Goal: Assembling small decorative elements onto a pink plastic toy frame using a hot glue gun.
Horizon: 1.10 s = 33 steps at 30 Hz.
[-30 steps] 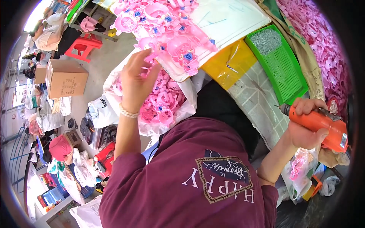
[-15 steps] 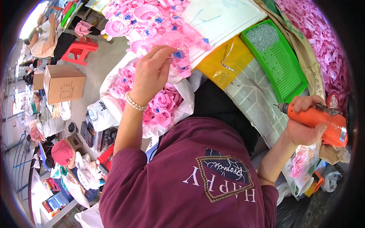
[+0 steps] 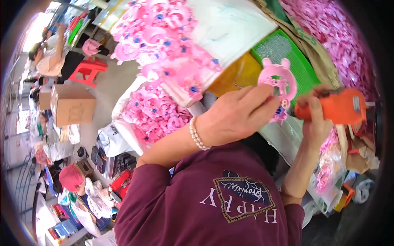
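Observation:
My left hand [image 3: 242,117], with a beaded bracelet at the wrist, pinches a pink plastic ring-shaped part with two round ears [image 3: 290,78] and a small blue piece at its lower end. My right hand [image 3: 318,119] is wrapped round an orange power screwdriver [image 3: 344,107]. The tool's front end is close beside the lower end of the part; whether they touch I cannot tell. Behind the part is a green perforated tray [image 3: 301,67] with a heap of small silvery screws [image 3: 274,47]. Similar pink parts [image 3: 164,35] lie piled on the white tabletop [image 3: 230,28].
Below the table edge, a white sack [image 3: 123,108] holds more pink parts. Another pink heap [image 3: 328,37] fills a sack at the far right. Leftward are a cardboard box [image 3: 76,108], a red stool [image 3: 88,69], a seated person [image 3: 51,61] and a person in a red cap [image 3: 72,178].
My left hand has moved right from the pile, and the eared pink part now shows in it. My right hand has brought the screwdriver slightly left and up, toward the part.

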Available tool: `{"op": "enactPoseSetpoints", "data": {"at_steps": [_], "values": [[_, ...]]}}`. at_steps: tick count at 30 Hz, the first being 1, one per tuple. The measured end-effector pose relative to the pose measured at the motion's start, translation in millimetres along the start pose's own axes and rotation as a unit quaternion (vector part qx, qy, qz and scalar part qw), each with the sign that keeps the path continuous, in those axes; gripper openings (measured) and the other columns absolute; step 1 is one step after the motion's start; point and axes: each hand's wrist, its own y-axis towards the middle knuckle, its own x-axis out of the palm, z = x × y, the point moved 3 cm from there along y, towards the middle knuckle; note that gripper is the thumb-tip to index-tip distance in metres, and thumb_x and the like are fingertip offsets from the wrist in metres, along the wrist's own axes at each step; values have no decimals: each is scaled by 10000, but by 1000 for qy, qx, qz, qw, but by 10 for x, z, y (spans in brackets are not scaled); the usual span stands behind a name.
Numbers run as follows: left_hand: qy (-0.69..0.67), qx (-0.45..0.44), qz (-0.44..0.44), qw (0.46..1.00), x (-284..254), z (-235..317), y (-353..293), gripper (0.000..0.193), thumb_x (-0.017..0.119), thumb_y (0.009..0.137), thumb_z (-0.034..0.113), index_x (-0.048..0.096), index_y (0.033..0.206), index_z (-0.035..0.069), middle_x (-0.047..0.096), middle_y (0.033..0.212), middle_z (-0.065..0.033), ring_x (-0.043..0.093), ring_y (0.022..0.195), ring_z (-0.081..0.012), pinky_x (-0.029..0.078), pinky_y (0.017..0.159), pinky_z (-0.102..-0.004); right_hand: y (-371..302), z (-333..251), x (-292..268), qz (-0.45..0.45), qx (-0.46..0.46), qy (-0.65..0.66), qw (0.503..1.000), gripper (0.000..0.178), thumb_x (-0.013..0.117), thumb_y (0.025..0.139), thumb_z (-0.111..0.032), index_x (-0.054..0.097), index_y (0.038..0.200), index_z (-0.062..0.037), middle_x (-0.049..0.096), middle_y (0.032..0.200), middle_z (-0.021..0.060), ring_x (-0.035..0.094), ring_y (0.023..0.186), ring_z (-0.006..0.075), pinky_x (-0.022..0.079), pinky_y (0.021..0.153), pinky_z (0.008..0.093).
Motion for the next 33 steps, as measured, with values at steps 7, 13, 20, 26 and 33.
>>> {"op": "enactPoseSetpoints", "data": {"at_steps": [7, 13, 20, 26, 33], "values": [[8, 70, -36, 997, 250, 71, 197, 320, 602, 705, -31, 585, 1024, -37, 567, 998, -161, 607, 814, -280, 524, 688, -340, 123, -103, 5, 46, -39, 14, 998, 292, 737, 702, -78, 573, 928, 6, 577, 759, 22, 545, 658, 95, 451, 611, 222], [12, 113, -10, 993, 427, 77, 204, 331, 599, 708, 10, 562, 1034, -32, 538, 1022, -148, 593, 784, -236, 510, 641, -288, 85, -214, 28, 44, -15, -59, 997, 294, 699, 692, 5, 550, 946, 7, 565, 731, 9, 516, 609, 63, 426, 554, 196], [-198, -93, 162, 962, 548, 56, 48, 628, 669, 665, -8, 426, 1244, -17, 394, 1245, -225, 604, 868, -236, 527, 724, -340, 78, -231, -66, 100, -22, -93, 990, 246, 693, 697, 23, 556, 900, 11, 581, 719, 7, 532, 611, 49, 429, 543, 195], [-625, -386, 30, 678, 867, 85, 113, 703, 726, 746, 71, 305, 1304, 5, 476, 1174, -124, 589, 876, -164, 520, 701, -287, 49, -208, -43, 87, -22, -68, 994, 242, 680, 702, 41, 542, 900, 19, 568, 693, 5, 524, 589, 50, 420, 520, 193], [-672, -432, 33, 601, 1006, 77, 58, 463, 618, 769, -32, 430, 1191, 3, 595, 996, -106, 614, 801, -157, 534, 623, -287, 32, -156, -135, 95, -34, -72, 992, 273, 683, 737, -68, 524, 938, 25, 547, 690, 29, 519, 590, 90, 422, 526, 224]]}}
